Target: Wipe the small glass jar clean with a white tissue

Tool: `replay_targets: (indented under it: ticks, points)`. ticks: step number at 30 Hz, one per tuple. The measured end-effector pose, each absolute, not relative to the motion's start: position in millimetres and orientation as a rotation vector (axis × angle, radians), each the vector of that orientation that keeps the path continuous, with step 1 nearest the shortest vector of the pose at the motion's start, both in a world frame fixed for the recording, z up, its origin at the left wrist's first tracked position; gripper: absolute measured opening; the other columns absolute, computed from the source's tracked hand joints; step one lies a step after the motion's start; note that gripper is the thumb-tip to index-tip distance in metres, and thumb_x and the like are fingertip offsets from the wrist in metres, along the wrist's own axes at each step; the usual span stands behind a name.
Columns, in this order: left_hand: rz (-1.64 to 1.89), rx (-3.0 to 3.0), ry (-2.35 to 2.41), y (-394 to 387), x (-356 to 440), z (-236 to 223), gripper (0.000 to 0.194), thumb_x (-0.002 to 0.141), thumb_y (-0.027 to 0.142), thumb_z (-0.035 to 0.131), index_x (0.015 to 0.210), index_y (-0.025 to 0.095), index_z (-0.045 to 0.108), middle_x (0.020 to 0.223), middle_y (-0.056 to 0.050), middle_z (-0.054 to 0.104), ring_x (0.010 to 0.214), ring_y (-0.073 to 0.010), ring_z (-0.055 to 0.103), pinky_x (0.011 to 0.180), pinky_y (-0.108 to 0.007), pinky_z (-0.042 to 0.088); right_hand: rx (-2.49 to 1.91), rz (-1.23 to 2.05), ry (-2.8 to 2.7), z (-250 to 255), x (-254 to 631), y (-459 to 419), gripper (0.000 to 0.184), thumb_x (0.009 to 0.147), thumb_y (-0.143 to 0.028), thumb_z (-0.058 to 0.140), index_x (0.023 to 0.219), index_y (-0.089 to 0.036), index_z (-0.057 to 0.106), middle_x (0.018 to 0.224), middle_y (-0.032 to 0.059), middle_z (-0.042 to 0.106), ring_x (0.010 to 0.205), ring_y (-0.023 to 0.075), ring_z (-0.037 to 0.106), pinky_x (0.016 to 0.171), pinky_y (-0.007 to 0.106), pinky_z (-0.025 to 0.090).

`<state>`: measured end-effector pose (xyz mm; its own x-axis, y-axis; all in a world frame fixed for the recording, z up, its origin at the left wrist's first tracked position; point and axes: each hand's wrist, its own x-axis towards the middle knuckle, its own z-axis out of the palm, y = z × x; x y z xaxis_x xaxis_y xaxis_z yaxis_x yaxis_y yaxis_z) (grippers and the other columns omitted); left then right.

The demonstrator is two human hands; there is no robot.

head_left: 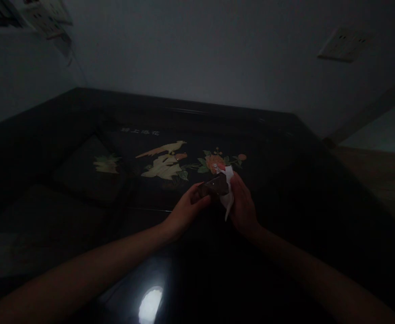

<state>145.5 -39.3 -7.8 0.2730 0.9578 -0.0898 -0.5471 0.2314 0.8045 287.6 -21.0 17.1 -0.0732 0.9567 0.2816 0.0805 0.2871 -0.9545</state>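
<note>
My left hand [190, 204] is closed around one end of a small dark, glossy object [217, 184] with angular edges. The dim light hides what kind of thing it is. A white tissue [227, 198] lies against the object's right end, its lower corner hanging down. My right hand [243, 202] grips this tissue and presses it to the object, with the fingertips partly behind it. Both hands are above a black glossy tabletop [268, 270], close to its inlaid picture.
Inlaid in the tabletop are a pale bird [167, 147], a rock shape and an orange flower [214, 162]. A bright light reflection [150, 306] shows near the front. Behind stands a wall with a socket plate [344, 44] at right and power strips [44, 20] at upper left.
</note>
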Motion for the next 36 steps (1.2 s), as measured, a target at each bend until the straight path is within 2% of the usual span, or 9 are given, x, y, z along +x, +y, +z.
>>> replay_targets:
  ticks: [5,10,16,22,24,27,30,33,36]
  points:
    - [1.089,0.774,0.638,-40.3,144.0,-6.8,0.056,0.070,0.029,0.076,0.121,0.018,0.055,0.125,-0.011,0.059,0.118,-0.0259,0.051,0.105,-0.041,0.033,-0.940,0.826,-1.597,23.3,290.4,-23.1,0.038,0.095,-0.043,0.032,0.119,-0.029,0.057,0.125,0.0032,0.058,0.122,0.0198,0.048,0.107,0.038,0.034]
    - [1.062,0.798,0.634,-40.6,144.0,-4.8,0.056,0.071,0.032,0.075,0.121,0.016,0.056,0.116,-0.011,0.064,0.113,-0.0265,0.056,0.103,-0.040,0.036,-0.902,0.783,-1.677,20.3,293.6,-18.4,0.037,0.096,-0.039,0.031,0.122,-0.029,0.056,0.126,0.0040,0.058,0.123,0.0203,0.048,0.108,0.040,0.032]
    - [1.056,0.814,0.679,-41.3,144.2,-5.2,0.057,0.070,0.033,0.075,0.121,0.016,0.057,0.112,-0.011,0.066,0.110,-0.0263,0.058,0.101,-0.038,0.038,-0.918,0.782,-1.695,19.1,295.1,-16.3,0.038,0.096,-0.042,0.032,0.122,-0.030,0.056,0.121,0.0038,0.062,0.120,0.0206,0.050,0.105,0.039,0.036]
    - [1.064,0.807,0.711,-41.1,142.8,-4.3,0.068,0.068,0.034,0.076,0.129,0.016,0.051,0.116,-0.012,0.064,0.113,-0.0274,0.056,0.098,-0.036,0.040,-0.950,0.772,-1.766,21.5,297.0,-14.8,0.040,0.096,-0.042,0.028,0.125,-0.029,0.053,0.123,0.0053,0.060,0.118,0.0220,0.051,0.104,0.043,0.036]
    - [1.072,0.822,0.731,-41.4,142.9,-3.7,0.065,0.068,0.033,0.076,0.127,0.016,0.053,0.116,-0.011,0.064,0.110,-0.0272,0.057,0.096,-0.036,0.041,-0.891,0.665,-1.897,24.8,299.3,-14.6,0.040,0.097,-0.039,0.026,0.129,-0.028,0.049,0.128,0.0064,0.056,0.122,0.0220,0.048,0.104,0.044,0.036]
    - [1.098,0.872,0.817,-42.0,143.8,-2.8,0.055,0.066,0.028,0.076,0.117,0.016,0.059,0.111,-0.008,0.067,0.106,-0.0262,0.059,0.093,-0.035,0.043,-0.763,0.376,-2.167,29.8,302.9,-16.1,0.041,0.094,-0.041,0.033,0.131,-0.028,0.047,0.137,0.0074,0.047,0.127,0.0251,0.041,0.108,0.048,0.028]
    - [1.119,0.930,0.903,-42.2,144.8,-1.5,0.044,0.061,0.021,0.076,0.103,0.016,0.063,0.103,-0.006,0.069,0.101,-0.0259,0.060,0.089,-0.035,0.046,-0.685,0.238,-2.283,31.6,303.9,-19.3,0.041,0.094,-0.042,0.032,0.129,-0.030,0.050,0.137,0.0050,0.047,0.127,0.0251,0.041,0.110,0.050,0.023]
    - [1.119,0.923,0.890,-42.0,145.5,0.6,0.045,0.059,0.017,0.076,0.102,0.016,0.062,0.104,-0.007,0.068,0.101,-0.0255,0.060,0.088,-0.034,0.046,-0.740,0.373,-2.177,32.0,302.3,-21.2,0.040,0.096,-0.037,0.026,0.126,-0.031,0.053,0.129,0.0037,0.054,0.123,0.0219,0.046,0.111,0.047,0.024]
    - [1.105,0.876,0.825,-41.6,145.8,2.5,0.051,0.055,0.016,0.078,0.103,0.016,0.060,0.105,-0.007,0.068,0.103,-0.0265,0.060,0.090,-0.036,0.045,-0.866,0.648,-1.945,32.4,300.5,-19.7,0.040,0.096,-0.040,0.028,0.115,-0.028,0.061,0.117,0.0043,0.062,0.113,0.0213,0.054,0.103,0.043,0.036]
